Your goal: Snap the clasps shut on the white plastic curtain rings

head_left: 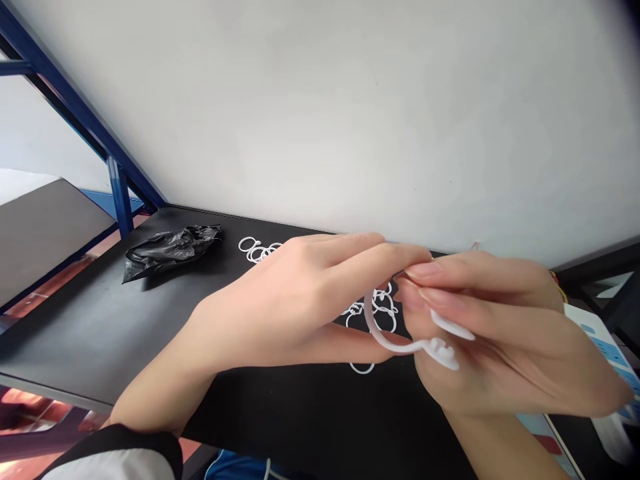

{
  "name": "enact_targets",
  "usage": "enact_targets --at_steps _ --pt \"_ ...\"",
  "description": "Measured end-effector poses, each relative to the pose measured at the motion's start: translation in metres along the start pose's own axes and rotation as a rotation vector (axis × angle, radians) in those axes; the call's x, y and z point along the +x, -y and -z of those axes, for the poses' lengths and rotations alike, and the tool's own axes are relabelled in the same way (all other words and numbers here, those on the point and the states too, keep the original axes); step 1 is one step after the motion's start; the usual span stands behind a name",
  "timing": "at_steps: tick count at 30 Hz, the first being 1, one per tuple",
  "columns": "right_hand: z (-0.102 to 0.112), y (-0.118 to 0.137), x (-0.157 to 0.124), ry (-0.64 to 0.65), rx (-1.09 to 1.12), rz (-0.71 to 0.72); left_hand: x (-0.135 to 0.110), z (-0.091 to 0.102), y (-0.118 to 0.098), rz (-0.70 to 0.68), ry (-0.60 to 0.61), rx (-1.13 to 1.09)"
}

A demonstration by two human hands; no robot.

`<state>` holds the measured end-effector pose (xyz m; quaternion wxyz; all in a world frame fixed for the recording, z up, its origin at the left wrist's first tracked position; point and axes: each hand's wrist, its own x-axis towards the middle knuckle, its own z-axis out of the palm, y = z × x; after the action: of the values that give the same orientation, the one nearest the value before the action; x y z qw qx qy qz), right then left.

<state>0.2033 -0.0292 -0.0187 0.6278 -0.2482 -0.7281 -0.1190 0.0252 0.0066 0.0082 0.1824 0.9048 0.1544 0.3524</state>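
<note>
Between my hands is a white plastic curtain ring [395, 345], close to the camera and opened at its clasp, with the knobbed end to the right. My left hand [295, 303] is closed on the ring's curved left side, thumb below and fingers above. My right hand [500, 327] pinches its upper part, and a flat white end sticks out under the fingers. My hands partly hide the ring. Behind them, more white rings [373, 323] lie on the black table [280, 413], and a further cluster of rings [257, 250] shows past my left hand.
A crumpled black plastic bag [173, 252] lies at the table's left rear. A pale wall [320, 120] rises behind the table. Blue metal framing [120, 193] stands at the left, and a white and blue box-like item [600, 340] is at the right edge.
</note>
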Motion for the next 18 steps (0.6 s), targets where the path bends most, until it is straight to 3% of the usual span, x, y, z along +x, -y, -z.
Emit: enact_targets --at_steps 6,18 --pt "0.0083 0.0030 0.0014 0.136 -0.022 -0.074 -0.0005 0.0016 -0.0006 0.043 -0.014 -0.047" --pt "0.0030 0.0000 0.0038 0.096 -0.016 -0.030 -0.0022 0.0060 0.0032 -0.014 -0.124 0.069"
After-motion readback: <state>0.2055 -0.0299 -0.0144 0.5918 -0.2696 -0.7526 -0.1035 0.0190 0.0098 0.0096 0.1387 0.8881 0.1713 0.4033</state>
